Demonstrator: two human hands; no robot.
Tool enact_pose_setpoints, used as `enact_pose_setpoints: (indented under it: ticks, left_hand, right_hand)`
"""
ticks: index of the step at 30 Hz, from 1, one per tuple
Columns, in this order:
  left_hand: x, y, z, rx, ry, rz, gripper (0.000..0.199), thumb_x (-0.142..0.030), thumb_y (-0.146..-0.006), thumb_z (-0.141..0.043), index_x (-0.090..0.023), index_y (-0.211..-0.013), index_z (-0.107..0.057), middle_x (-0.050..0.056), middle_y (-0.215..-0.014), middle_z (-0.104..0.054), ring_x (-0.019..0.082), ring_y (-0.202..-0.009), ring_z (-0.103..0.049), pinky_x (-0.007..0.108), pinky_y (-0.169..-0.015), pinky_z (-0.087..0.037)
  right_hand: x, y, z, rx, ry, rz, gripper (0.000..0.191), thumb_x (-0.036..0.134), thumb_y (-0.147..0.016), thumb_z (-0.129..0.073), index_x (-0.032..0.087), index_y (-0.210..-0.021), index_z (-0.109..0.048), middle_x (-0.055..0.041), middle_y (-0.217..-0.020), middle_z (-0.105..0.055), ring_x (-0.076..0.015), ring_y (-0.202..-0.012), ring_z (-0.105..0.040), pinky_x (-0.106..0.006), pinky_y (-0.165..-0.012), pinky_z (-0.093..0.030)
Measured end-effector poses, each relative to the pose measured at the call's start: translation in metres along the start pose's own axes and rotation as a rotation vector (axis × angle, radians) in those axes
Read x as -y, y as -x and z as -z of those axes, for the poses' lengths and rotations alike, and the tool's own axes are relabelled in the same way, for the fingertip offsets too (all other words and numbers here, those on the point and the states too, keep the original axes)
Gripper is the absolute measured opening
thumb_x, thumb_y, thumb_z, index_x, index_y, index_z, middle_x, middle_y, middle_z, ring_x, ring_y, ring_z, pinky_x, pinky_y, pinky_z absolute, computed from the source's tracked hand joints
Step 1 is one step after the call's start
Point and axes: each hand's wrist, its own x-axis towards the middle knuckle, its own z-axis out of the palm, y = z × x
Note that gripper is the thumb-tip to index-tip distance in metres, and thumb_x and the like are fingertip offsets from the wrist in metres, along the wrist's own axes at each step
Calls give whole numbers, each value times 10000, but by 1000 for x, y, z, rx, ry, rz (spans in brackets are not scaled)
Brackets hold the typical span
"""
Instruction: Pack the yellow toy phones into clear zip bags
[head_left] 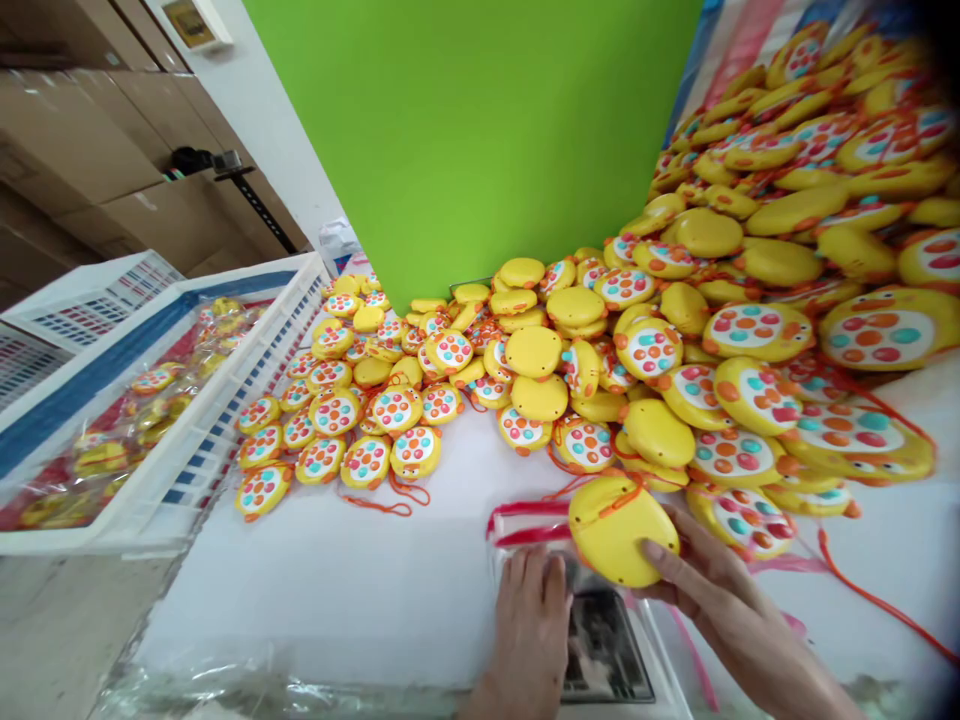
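My right hand (712, 585) is closed on a yellow toy (619, 530), thumb across its plain back, which faces up with small dark holes; an orange cord lies over it. Just left of that toy, a clear plastic bag with a red band (525, 522) lies on the table. My left hand (531, 620) is closed at the bag, its fingers together and bent over it. Beneath the bag and beside my left hand is a dark rectangular panel (609, 650). Loose orange cords and several matching toys with coloured dots (367, 460) lie beyond my hands.
A large heap of yellow toys (705, 235) rises on the right. The green board (480, 140) stands upright behind the toys. To the left, a white plastic crate (150, 510) holds bagged toys. Cardboard boxes (82, 140) are stacked behind it. The white table (300, 590) has plastic film along its front edge.
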Motion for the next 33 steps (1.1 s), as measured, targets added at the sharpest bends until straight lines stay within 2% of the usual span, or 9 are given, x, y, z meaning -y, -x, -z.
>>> enact_pose_setpoints:
  ticks: [3,5,10,16,19,22,26,29,33]
  left_hand:
    - [-3,4,-15,12,-167,-72,286,-39,-844,-464,-149,-1069,-601,125,-978,-649,277,-884,-588,442,-794,-493]
    - [-4,0,-13,29,-169,-129,201,-44,-836,-473,-148,-944,-607,108,-902,-648,262,-814,-587,416,-736,-498]
    - [-7,-6,3,66,-31,-230,187,-48,-810,-494,-168,-906,-600,104,-887,-679,263,-843,-605,451,-861,-459]
    - [-3,-1,27,147,182,-209,340,-108,-868,-476,-232,-1151,-618,112,-1000,-708,274,-1003,-614,480,-1035,-330]
    - [9,-2,45,-9,257,-100,316,-118,-855,-509,-245,-1109,-647,90,-1000,-711,265,-999,-607,446,-1004,-354]
    - [16,-7,62,-197,328,183,168,-196,-879,-508,-213,-919,-670,77,-895,-696,234,-886,-609,356,-854,-438]
    - [8,-15,71,31,547,558,281,-387,-904,-488,-178,-796,-641,43,-725,-652,180,-693,-581,264,-643,-419]
    - [0,-19,65,185,779,614,312,-421,-867,-525,-156,-740,-628,33,-672,-626,167,-656,-558,248,-609,-397]
    - [-1,-22,56,178,915,639,300,-410,-841,-545,-146,-727,-629,29,-646,-613,165,-640,-554,248,-611,-405]
  right_hand:
    - [3,-1,-4,-40,24,38,684,522,-735,-706,247,-1303,-444,-100,-1302,-528,-274,-1039,-599,-361,-721,-604]
    - [2,0,-8,4,97,79,657,543,-769,-663,250,-1306,-424,-87,-1219,-556,-209,-872,-636,-336,-684,-604]
    - [-3,2,-18,117,453,241,571,562,-885,-470,253,-1345,-335,-28,-913,-592,-137,-566,-583,-311,-580,-567]
    - [-15,1,-15,226,851,452,462,449,-957,-355,274,-1384,-326,-101,-1179,-614,-209,-932,-643,-344,-821,-530]
    - [-22,3,-2,181,918,445,507,471,-943,-361,250,-1400,-341,-105,-1097,-660,-230,-892,-661,-350,-772,-544]
    - [-27,6,7,106,948,428,539,502,-921,-389,234,-1388,-374,-101,-1054,-674,-245,-885,-663,-355,-758,-547]
    - [-26,7,4,102,922,389,516,504,-931,-375,245,-1377,-379,-77,-1027,-679,-219,-812,-671,-319,-713,-549]
    - [-23,6,1,119,904,399,496,496,-944,-358,241,-1369,-383,-70,-1006,-677,-195,-751,-665,-303,-680,-547]
    - [-23,6,7,103,933,424,535,490,-928,-398,244,-1402,-383,-84,-1037,-682,-233,-861,-672,-339,-736,-556]
